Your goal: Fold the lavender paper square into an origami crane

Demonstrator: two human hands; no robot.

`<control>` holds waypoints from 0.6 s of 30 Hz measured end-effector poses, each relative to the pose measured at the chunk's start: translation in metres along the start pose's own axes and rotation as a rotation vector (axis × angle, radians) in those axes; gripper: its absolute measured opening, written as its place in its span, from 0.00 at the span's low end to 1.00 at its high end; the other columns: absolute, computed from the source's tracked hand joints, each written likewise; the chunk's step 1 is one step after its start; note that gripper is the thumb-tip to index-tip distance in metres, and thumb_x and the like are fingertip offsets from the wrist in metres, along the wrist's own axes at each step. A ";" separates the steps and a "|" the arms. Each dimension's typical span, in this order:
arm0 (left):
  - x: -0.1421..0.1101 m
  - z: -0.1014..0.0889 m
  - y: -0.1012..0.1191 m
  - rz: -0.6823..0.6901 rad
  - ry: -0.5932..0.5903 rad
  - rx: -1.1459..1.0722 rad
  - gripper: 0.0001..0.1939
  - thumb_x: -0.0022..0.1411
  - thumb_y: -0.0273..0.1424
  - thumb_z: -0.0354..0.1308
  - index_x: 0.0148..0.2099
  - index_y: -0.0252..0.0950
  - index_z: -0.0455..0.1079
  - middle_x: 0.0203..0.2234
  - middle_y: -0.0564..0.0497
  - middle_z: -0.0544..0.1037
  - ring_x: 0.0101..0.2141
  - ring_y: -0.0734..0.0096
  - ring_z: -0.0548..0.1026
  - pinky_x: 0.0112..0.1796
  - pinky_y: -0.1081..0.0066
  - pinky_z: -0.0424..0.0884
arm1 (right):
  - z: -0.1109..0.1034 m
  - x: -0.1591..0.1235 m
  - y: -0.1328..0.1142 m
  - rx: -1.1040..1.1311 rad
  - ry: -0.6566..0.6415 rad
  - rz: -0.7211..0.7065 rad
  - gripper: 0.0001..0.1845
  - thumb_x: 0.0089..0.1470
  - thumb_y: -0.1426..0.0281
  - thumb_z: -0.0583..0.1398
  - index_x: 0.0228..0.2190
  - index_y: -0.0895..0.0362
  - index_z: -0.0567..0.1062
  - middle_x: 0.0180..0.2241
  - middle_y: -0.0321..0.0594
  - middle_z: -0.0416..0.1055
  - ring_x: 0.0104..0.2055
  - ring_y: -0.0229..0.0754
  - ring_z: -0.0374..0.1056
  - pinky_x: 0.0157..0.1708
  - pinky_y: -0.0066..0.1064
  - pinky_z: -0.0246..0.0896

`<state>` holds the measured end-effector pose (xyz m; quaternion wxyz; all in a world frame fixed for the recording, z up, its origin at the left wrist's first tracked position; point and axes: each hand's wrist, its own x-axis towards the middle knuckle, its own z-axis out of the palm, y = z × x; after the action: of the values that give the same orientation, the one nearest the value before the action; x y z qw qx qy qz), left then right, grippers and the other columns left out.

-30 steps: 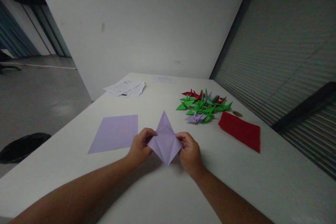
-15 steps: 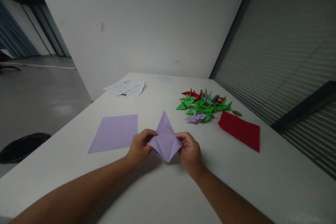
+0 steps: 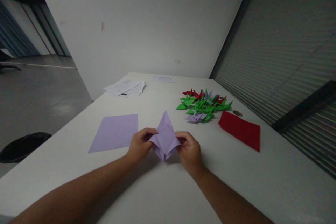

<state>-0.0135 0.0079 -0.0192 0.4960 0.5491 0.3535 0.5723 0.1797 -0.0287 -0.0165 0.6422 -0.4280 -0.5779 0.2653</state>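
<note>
A partly folded sheet of lilac origami paper (image 3: 166, 138) is held just over the white table, its long point aimed away from me. My left hand (image 3: 142, 144) pinches its left edge between thumb and fingers. On the opposite edge, my right hand (image 3: 189, 149) grips the paper the same way. The side flaps bulge near my thumbs, and the lower end tapers to a point towards me. Flat on the table to the left lies a lilac square sheet (image 3: 115, 133). The undersides of the fingers are hidden by the paper.
Several folded paper cranes (image 3: 202, 105), green, red and lilac, are heaped at the back right. Red paper (image 3: 240, 130) lies near the table's right edge beside a small round disc (image 3: 237, 113). Printed sheets (image 3: 125, 87) sit at the back left. A black-lined bin (image 3: 23, 147) stands left of the table.
The lower flap of the lilac paper has come up and inward, so its near end is now narrower and more pointed. Both hands keep their grip in nearly the same place.
</note>
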 end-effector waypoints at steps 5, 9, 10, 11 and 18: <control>0.000 0.001 -0.002 -0.038 0.015 -0.030 0.09 0.46 0.23 0.68 0.34 0.36 0.78 0.35 0.49 0.85 0.36 0.66 0.82 0.39 0.69 0.78 | -0.002 0.001 0.000 -0.009 -0.010 0.003 0.06 0.52 0.70 0.68 0.34 0.55 0.77 0.34 0.42 0.79 0.37 0.46 0.77 0.38 0.34 0.74; 0.001 0.001 -0.002 -0.043 -0.001 -0.004 0.09 0.46 0.24 0.67 0.34 0.36 0.78 0.33 0.50 0.84 0.35 0.65 0.82 0.37 0.68 0.78 | -0.006 0.001 0.004 -0.060 -0.041 0.023 0.06 0.53 0.69 0.67 0.36 0.54 0.78 0.35 0.42 0.80 0.37 0.46 0.77 0.39 0.35 0.74; 0.001 0.001 -0.001 -0.044 -0.002 0.004 0.09 0.46 0.24 0.67 0.34 0.37 0.78 0.33 0.50 0.84 0.35 0.65 0.82 0.37 0.68 0.78 | -0.006 0.001 0.005 -0.063 -0.050 0.027 0.06 0.53 0.69 0.67 0.36 0.54 0.78 0.36 0.43 0.80 0.37 0.47 0.77 0.40 0.35 0.74; 0.001 0.001 -0.001 -0.042 -0.002 0.009 0.09 0.47 0.24 0.67 0.34 0.37 0.78 0.32 0.50 0.84 0.35 0.65 0.82 0.37 0.68 0.78 | -0.006 0.001 0.005 -0.060 -0.054 0.030 0.06 0.54 0.68 0.67 0.36 0.54 0.78 0.36 0.43 0.80 0.38 0.47 0.77 0.40 0.36 0.74; 0.001 0.004 0.002 -0.008 0.025 0.062 0.06 0.48 0.27 0.67 0.32 0.37 0.76 0.30 0.51 0.83 0.33 0.66 0.80 0.33 0.70 0.76 | 0.002 0.003 0.003 -0.039 -0.043 0.045 0.08 0.55 0.63 0.67 0.32 0.54 0.76 0.35 0.44 0.79 0.36 0.47 0.77 0.38 0.36 0.74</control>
<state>-0.0100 0.0082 -0.0161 0.4767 0.5554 0.3796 0.5659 0.1791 -0.0242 -0.0170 0.6152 -0.4475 -0.5868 0.2774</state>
